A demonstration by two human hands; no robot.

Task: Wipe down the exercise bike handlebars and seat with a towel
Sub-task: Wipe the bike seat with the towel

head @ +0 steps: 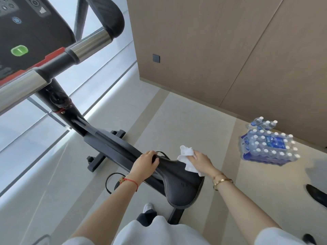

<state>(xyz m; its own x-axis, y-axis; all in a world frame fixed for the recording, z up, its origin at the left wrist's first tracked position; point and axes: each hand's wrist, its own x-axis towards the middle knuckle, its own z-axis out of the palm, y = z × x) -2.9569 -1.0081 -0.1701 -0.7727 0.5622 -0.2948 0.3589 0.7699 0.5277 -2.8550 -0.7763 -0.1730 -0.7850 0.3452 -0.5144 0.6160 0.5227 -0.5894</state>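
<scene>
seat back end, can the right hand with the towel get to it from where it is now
Probably yes. The right hand holds the towel on the seat edge, and the wide rear is bare; the left hand grips only the nose.

The floor [177,110] is a pale, smooth surface with wide seams running across it. Standing directly on it: the exercise bike's black base bar [104,152] with its end feet, a shrink-wrapped pack of water bottles [269,147] near the wood-panelled wall, 1 white shoe [148,207] of the person, and a black shoe [317,195] at the right edge.
</scene>
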